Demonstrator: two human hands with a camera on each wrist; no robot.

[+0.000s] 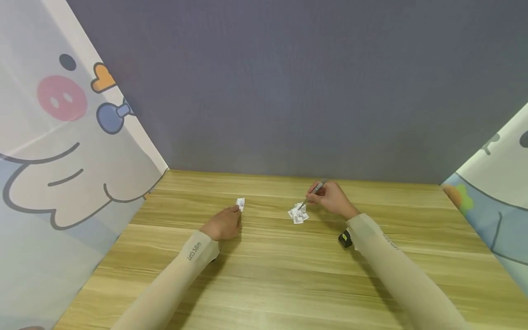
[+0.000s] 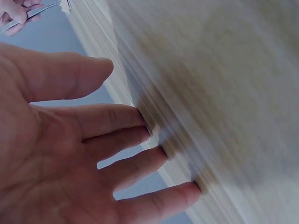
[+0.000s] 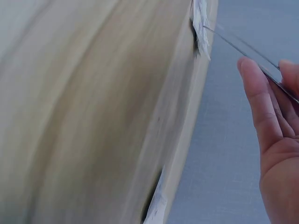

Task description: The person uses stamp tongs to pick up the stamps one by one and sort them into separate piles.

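Tweezers point(image 1: 314, 190) of thin grey metal sit pinched in the right hand point(image 1: 330, 198), tips on the white paper-scrap pile point(image 1: 298, 213) mid-surface; left of that pile, the left hand point(image 1: 224, 223), grip relaxed, fingers straight, touches a lone white scrap point(image 1: 241, 203).

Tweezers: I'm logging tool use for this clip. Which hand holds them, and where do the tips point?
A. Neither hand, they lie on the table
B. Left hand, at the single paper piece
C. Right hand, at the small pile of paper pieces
C: the right hand grips the tweezers, tips at the pile of paper pieces.
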